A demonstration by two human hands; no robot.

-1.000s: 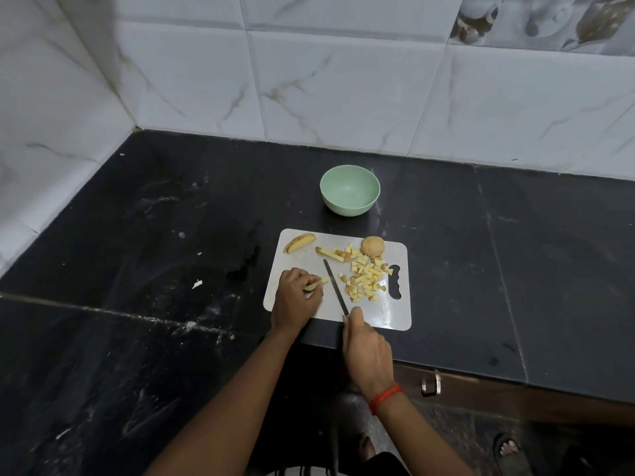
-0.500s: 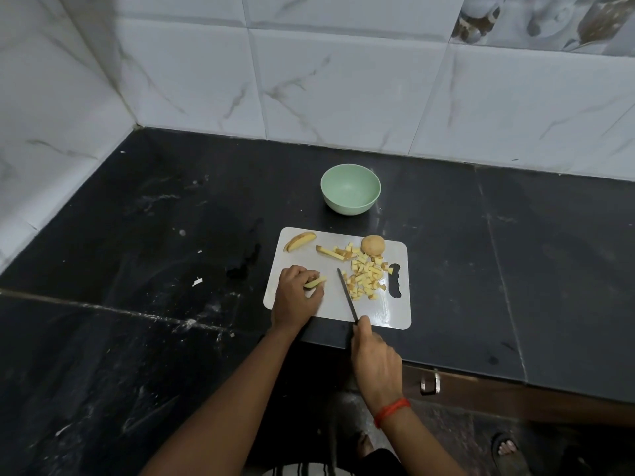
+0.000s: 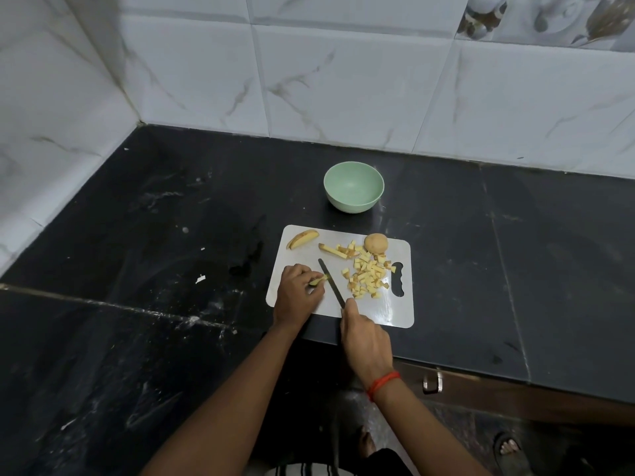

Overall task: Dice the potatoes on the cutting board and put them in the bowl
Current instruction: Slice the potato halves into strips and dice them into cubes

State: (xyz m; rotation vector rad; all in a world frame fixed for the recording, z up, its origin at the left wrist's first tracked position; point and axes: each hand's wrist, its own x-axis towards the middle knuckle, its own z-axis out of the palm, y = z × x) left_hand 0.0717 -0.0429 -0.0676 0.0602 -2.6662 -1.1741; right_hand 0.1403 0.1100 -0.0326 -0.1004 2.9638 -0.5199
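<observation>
Left hand (image 3: 297,293) at the near-left of the cutting board (image 3: 395,312), fingers (image 3: 304,272) curled down, pinning a potato strip (image 3: 319,280) to the board. Right hand (image 3: 366,338) at the near edge, fingers wrapped round the knife (image 3: 330,281) handle, forefinger along the top. Blade lies diagonally, tip pointing far-left, touching the strip's right end just beside the left fingertips.

Diced pile (image 3: 367,276) mid-right on the board, near the handle cutout. Uncut potato piece (image 3: 375,242) at the far edge, touching the pile. Long strips (image 3: 333,250) left of it, one wedge (image 3: 302,238) in the far-left corner.

Green bowl (image 3: 353,187) on the black desk (image 3: 171,235) just beyond the board; no potato visible in it. Red thread (image 3: 383,384) on the right wrist.
</observation>
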